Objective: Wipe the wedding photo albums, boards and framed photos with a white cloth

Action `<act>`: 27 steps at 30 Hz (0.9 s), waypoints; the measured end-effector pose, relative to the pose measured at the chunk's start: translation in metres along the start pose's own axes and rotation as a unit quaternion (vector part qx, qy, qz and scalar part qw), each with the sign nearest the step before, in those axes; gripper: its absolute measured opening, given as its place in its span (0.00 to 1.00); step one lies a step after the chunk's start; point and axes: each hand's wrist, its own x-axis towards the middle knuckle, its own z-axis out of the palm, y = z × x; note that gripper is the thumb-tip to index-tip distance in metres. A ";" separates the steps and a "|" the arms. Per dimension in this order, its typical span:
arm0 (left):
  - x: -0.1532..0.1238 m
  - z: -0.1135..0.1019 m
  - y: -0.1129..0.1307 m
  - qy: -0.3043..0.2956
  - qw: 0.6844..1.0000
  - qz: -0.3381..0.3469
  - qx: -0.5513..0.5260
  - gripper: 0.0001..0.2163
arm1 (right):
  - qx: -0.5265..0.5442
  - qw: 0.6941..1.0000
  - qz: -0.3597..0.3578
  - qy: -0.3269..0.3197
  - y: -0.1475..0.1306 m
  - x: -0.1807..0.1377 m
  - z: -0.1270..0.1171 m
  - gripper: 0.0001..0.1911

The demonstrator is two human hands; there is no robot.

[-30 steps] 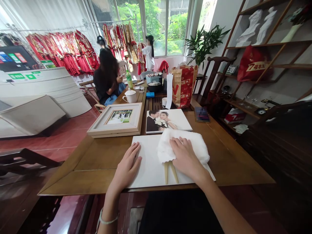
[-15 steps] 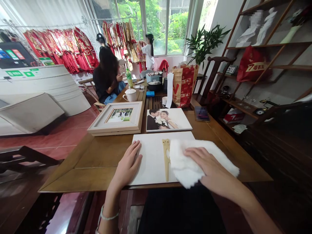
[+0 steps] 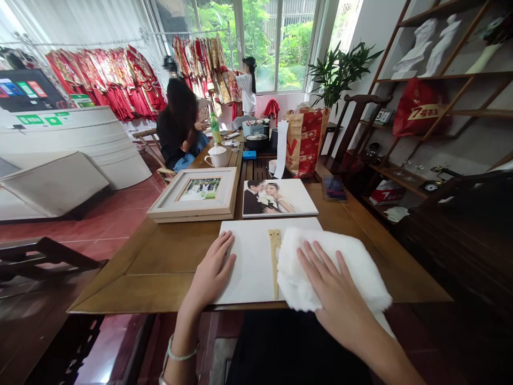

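One left hand (image 3: 214,270) flat on the left edge of the white board (image 3: 248,267), gripping nothing. Right hand (image 3: 334,283) open, palm down on a white cloth (image 3: 365,262) over the board's right side. Tan figure (image 3: 274,262) mid-board, meeting the cloth's edge; printed or laid on, can't tell. Photo panel (image 3: 296,199) on the worktop (image 3: 160,286), just beyond the board.

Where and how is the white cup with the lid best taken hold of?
Probably by its handle, coming from the left with the left hand: the cup stands upright, and the handle sticks out to that side. The lid on top may lift off, so it seems a poorer grip.
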 end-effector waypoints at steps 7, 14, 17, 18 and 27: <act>-0.001 0.000 0.000 0.004 1.000 0.005 0.000 0.21 | 0.047 0.997 -0.006 -0.061 0.007 -0.028 -0.012 0.57; 0.001 0.001 -0.001 -0.009 1.000 -0.002 -0.005 0.22 | 0.077 0.986 0.092 -0.117 0.012 0.067 -0.029 0.43; 0.001 0.001 -0.002 -0.013 1.000 -0.007 -0.005 0.22 | 0.088 0.986 0.090 -0.107 0.005 0.091 -0.031 0.40; 0.001 0.001 -0.002 -0.014 1.000 -0.008 -0.004 0.22 | 0.092 0.987 0.085 -0.104 0.002 0.092 -0.030 0.40; 0.000 0.000 -0.001 -0.005 1.000 -0.002 -0.005 0.21 | 0.099 0.992 -0.004 -0.072 -0.031 0.009 -0.019 0.52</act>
